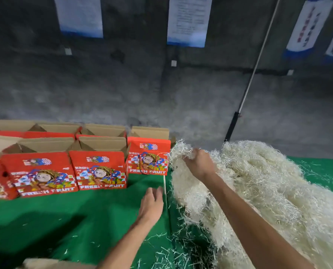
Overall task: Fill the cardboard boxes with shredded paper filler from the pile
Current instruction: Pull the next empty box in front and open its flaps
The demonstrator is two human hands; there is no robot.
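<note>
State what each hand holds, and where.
The right hand grips a clump at the top left edge of the shredded paper pile. The left hand holds nothing.

One head cam, worn, looks fwd and down over green table [64, 220]; wall [123, 84] far; hands near, close-up.

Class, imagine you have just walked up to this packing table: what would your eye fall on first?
The big pale pile of shredded paper on the right, where the right hand grips a tuft at its top. Next, the open red fruit boxes in rows at left on the green table cover, with the left hand open between them.
</note>
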